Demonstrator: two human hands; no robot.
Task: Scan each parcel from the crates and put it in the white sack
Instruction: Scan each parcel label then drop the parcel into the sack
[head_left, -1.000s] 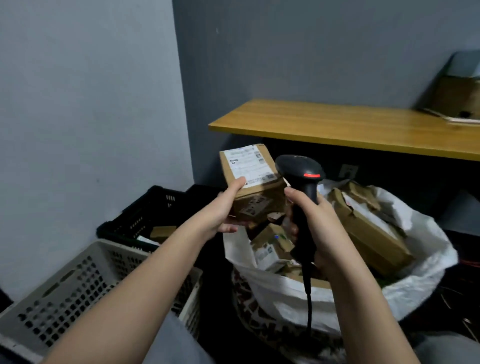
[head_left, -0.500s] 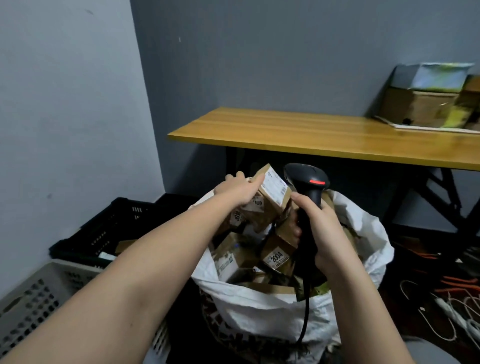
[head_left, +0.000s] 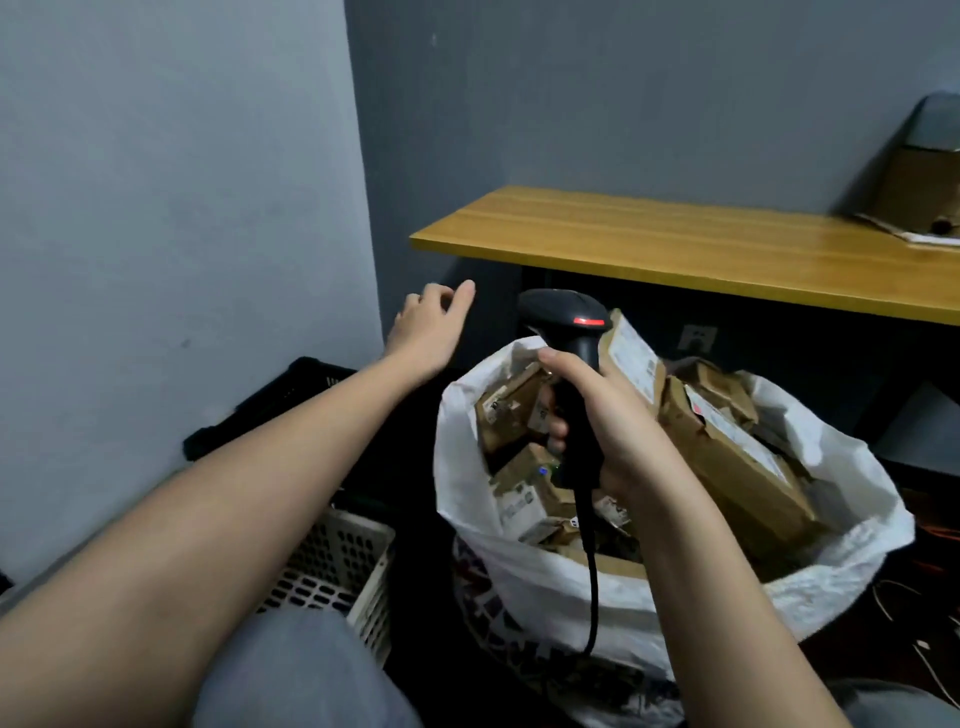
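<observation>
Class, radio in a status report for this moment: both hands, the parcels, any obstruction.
Left hand empty, fingers loose, above the black crate. Right hand grips barcode scanner. Parcels fill white sack. No obstruction seen.

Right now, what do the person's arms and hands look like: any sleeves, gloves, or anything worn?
Both forearms are bare as far as the head view shows, with no sleeves visible. The left hand and right hand wear no gloves, and no watch or wristband shows on either wrist. A possible ring on a left finger is too blurred to confirm. Grey trouser fabric covers the knees at the bottom edge.
</observation>
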